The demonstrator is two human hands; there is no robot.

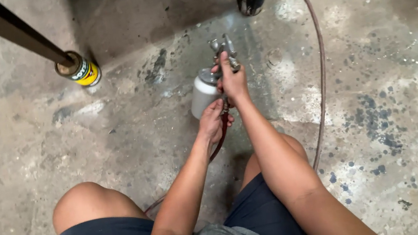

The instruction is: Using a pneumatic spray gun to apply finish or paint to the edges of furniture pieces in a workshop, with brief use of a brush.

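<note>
Right hand [234, 80] closed on spray gun [222, 55] grip, gun upright over floor [393, 108]. Left hand [213, 119] just below, curled around hose [221, 135] fitting. Cup [202, 94] hangs left of both.

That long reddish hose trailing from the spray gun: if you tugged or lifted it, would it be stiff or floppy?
Probably floppy: the hose lies in a loose curve across the concrete floor. It would likely drag and pull on the spray gun, since it runs down from below the right hand. The metal cup near the left hand may make the gun top-heavy.
</note>
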